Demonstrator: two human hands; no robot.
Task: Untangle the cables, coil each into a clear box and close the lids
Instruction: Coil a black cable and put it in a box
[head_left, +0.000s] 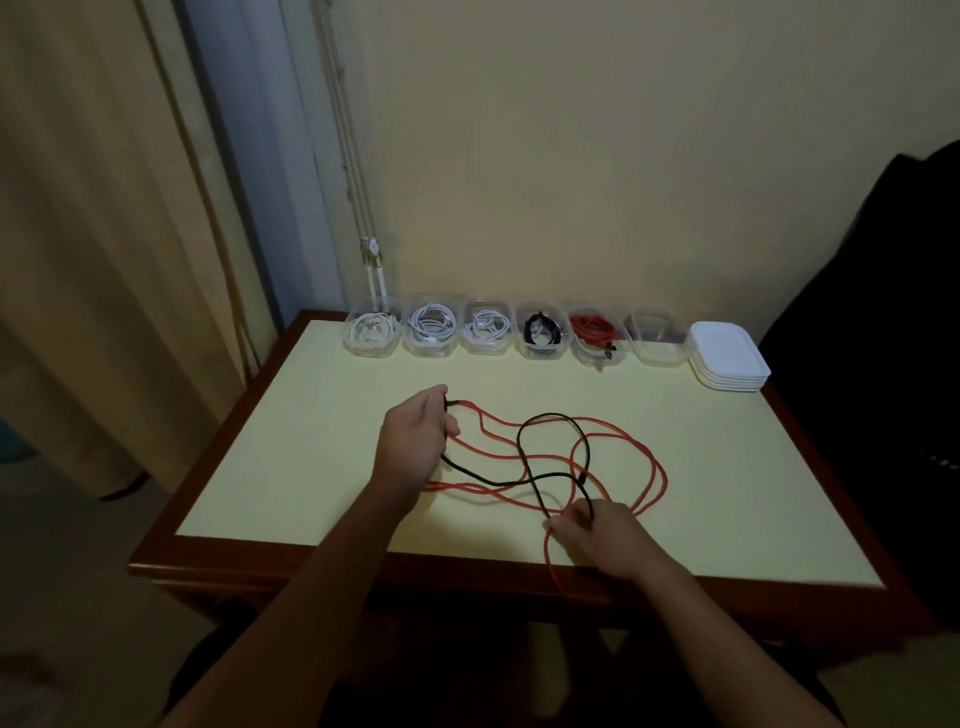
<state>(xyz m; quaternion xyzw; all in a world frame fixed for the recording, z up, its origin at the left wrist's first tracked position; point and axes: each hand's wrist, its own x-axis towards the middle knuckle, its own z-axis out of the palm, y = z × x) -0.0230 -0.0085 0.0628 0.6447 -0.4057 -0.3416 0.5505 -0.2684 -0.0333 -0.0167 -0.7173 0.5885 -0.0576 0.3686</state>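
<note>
I'm still untangling at frame centre: my left hand (415, 436) grips the red cable (623, 431) by its end, and my right hand (602, 535) pinches the black cable (498, 483) looped across it. Next, I judge, the black loop must slide free before anything is coiled into the empty clear box (657, 338).

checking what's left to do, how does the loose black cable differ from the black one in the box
The loose black cable sprawls in wide loops on the table, crossing the red cable; boxed black cable is wound tight inside a clear box. The right hand pinches the loose black cable; the boxed black cable is untouched. Both are thin and black.
</note>
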